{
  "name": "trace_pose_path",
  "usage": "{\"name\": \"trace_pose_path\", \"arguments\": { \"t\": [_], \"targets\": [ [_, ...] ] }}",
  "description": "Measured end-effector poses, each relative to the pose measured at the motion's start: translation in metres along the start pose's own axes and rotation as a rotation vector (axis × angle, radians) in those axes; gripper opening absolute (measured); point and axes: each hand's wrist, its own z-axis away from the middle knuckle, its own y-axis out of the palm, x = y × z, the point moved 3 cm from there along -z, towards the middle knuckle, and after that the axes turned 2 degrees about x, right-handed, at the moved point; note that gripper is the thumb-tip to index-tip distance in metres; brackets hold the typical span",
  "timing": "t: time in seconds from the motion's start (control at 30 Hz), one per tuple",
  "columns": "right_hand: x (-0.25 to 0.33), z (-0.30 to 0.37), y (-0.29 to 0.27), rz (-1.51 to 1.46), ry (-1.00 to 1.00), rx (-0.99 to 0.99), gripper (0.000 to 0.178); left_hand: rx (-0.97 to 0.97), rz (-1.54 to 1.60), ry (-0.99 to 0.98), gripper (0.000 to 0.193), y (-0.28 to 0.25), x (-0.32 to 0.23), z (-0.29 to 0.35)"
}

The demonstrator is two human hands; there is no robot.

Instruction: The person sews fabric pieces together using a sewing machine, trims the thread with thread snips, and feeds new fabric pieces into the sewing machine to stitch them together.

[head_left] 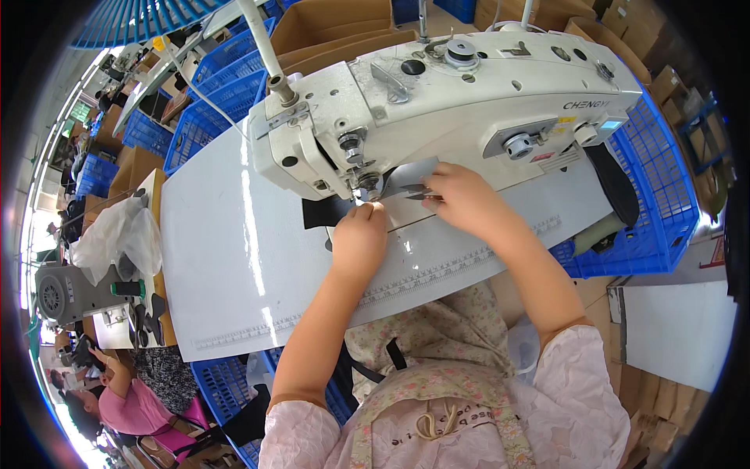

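My left hand [361, 238] is closed in a pinch right below the needle area of a white sewing machine [437, 117]. What its fingertips hold is hidden. Beside it, a black flat piece [322, 211] lies on the machine bed, partly covered by the hand and the machine head. My right hand [461, 197] is closed around dark thread snips [412, 192], whose two blades point left toward the needle. Just behind the blades stands a grey curved piece [412, 173], close to the right fingertips.
The pale worktable [211, 234] carries a printed ruler strip [437, 273] along its front. Blue crates [656, 172] stand at the right and behind. A dark padded piece [613, 184] hangs by the machine's right end. At far left, a person in pink [137, 402] sits near another machine [66, 295].
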Motion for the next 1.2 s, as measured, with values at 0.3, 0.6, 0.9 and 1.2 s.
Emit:
{"name": "trace_pose_path", "arguments": {
  "t": [0.3,0.6,0.9,1.2],
  "targets": [
    [0.02,-0.002,0.023,0.284,-0.315,-0.095,0.019,-0.023,0.326,-0.175,0.013,-0.011,0.009,0.006],
    [0.023,-0.007,0.037,0.313,-0.35,-0.181,0.026,0.045,0.535,-0.352,0.014,-0.014,0.012,0.008],
    [0.02,-0.011,0.041,0.283,-0.348,-0.182,0.026,0.038,0.603,-0.399,0.013,-0.014,0.013,0.007],
    [-0.005,0.021,0.01,0.243,-0.261,-0.054,0.028,0.478,0.41,-0.192,0.013,-0.057,0.01,0.04]
  ]
}}
